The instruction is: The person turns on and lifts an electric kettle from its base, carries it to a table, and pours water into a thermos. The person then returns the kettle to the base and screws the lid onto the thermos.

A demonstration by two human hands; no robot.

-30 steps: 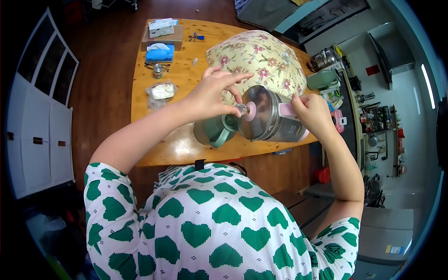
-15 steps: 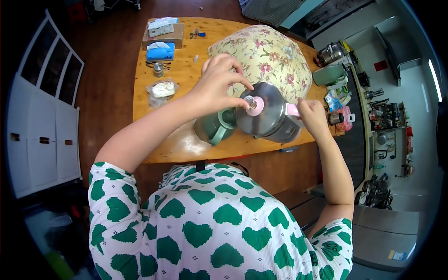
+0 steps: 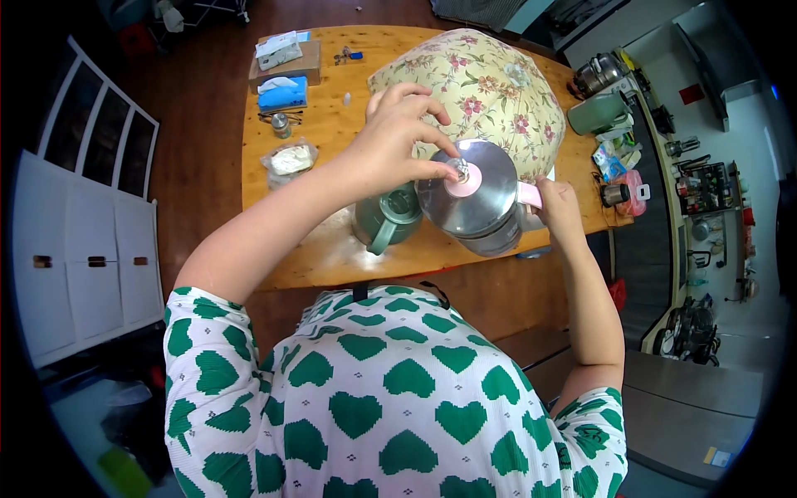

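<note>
Over the near edge of the table I hold a kettle point(image 3: 496, 241) with a shiny metal lid point(image 3: 490, 166) and a see-through body. My left hand point(image 3: 398, 137) reaches in from the left, its thumb and fingertips closed on the clear knob point(image 3: 462, 168) on the lid, which has a pink ring around it. On the other side, my right hand point(image 3: 560, 207) grips the pink handle point(image 3: 529, 195). A dark green jug point(image 3: 388, 220) with its own handle stands just left of the kettle, below my left wrist. The lid appears to sit on the kettle.
A flowered food cover point(image 3: 473, 91) takes up the table's back. At the left are a blue tissue pack point(image 3: 282, 94), a cardboard box point(image 3: 286, 68), a small jar point(image 3: 281, 125) and a plastic bag point(image 3: 290, 158). A green container point(image 3: 599, 113) and a pink-lidded item point(image 3: 636, 192) stand right.
The kettle looks slightly more upright, and its pink handle shows more clearly. Both hands keep their hold. The whole view has shifted slightly.
</note>
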